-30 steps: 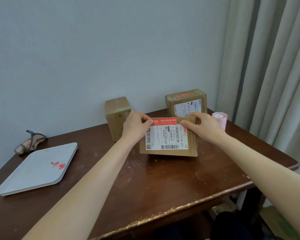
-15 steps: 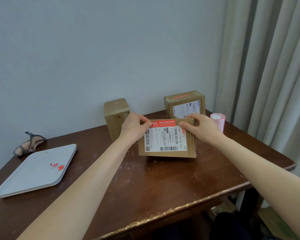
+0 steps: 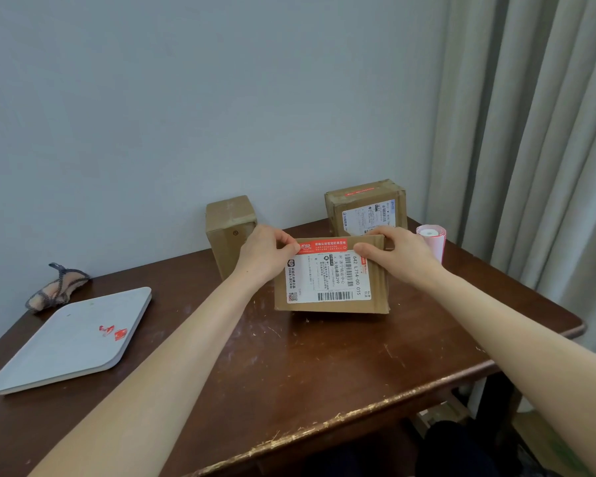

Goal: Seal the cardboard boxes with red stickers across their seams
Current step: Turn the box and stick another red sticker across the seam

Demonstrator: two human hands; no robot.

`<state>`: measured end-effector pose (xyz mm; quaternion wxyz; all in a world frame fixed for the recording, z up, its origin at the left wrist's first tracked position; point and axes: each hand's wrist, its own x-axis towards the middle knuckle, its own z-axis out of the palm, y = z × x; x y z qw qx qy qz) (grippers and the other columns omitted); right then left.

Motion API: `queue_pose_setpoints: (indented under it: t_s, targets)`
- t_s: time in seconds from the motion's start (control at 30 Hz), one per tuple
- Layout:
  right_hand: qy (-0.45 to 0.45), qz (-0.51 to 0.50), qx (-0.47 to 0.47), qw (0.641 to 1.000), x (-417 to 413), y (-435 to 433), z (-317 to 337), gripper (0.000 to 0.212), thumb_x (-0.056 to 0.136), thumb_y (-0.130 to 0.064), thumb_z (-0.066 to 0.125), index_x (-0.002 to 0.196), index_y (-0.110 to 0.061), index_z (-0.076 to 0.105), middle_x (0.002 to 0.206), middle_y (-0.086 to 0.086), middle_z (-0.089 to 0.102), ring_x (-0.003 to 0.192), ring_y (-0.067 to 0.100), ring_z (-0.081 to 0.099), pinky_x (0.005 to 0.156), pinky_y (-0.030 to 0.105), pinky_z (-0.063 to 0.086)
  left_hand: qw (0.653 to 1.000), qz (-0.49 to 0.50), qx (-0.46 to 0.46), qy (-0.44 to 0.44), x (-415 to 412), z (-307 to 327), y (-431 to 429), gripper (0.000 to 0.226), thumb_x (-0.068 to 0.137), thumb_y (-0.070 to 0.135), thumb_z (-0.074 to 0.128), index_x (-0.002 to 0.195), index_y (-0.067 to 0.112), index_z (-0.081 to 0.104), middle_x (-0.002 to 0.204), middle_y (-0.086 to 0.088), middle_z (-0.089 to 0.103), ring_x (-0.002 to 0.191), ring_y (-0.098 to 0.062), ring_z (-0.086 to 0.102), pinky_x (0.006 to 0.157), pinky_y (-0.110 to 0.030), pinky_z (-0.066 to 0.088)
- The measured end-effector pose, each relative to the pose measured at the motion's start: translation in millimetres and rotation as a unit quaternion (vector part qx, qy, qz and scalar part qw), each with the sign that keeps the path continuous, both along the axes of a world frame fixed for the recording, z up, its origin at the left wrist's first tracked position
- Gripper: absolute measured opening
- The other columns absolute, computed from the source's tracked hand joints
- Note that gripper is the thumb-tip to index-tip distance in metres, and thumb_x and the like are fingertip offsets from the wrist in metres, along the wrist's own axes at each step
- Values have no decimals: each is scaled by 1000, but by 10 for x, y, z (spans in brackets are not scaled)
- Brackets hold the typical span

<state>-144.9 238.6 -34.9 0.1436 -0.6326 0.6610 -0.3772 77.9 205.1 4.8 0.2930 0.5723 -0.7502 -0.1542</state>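
While the box [image 3: 331, 280] stands on the table [image 3: 324, 366], both hands [image 3: 265, 254] [image 3: 398, 254] pinch its red sticker [image 3: 324, 245].

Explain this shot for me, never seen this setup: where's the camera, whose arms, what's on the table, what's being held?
There is no machine here. A person wears one wide-angle camera on the head, looking forward and down, so the two bare arms reaching in from the bottom are the wearer's own.

The left hand and right hand grip the top corners of a cardboard box standing on a dark wooden table. That box carries a white shipping label and a red sticker along its top edge, between the thumbs.

Behind it, near the wall, stand a plain box on the left and a labelled box on the right, which has a red strip on top. A pink roll, probably the stickers, stands beside the right hand. Far left lie a white tray holding red scraps, and a bundle of fabric.
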Motion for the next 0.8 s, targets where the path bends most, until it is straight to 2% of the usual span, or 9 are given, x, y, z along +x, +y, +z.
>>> queue_pose_setpoints:
  t_s: [0.1,0.4,0.8]
  targets:
    - [1,2,2,1000,-2,-7,-4,38,84,-58,59,109,-30,59,102,-11,60,98,12,58,83,37,55,1000,0,3,2,5,2,4,19,92,29,58,81,19,70,97,0,70,93,-17,63,80,-42,55]
    - [-2,2,5,1000,-11,-19,-13,41,83,-60,58,111,-29,60,107,-8,64,100,13,59,83,40,55,1000,-4,7,0,18,7,1,19,92,29,58,80,20,68,97,0,70,93,-16,63,80,-41,56]
    - [-13,6,4,1000,-7,2,-9,39,84,-57,60,112,-29,60,104,-10,61,98,11,58,82,36,55,1000,-14,25,11,38,33,22,17,92,29,59,81,20,67,96,1,69,95,-16,63,83,-41,55]
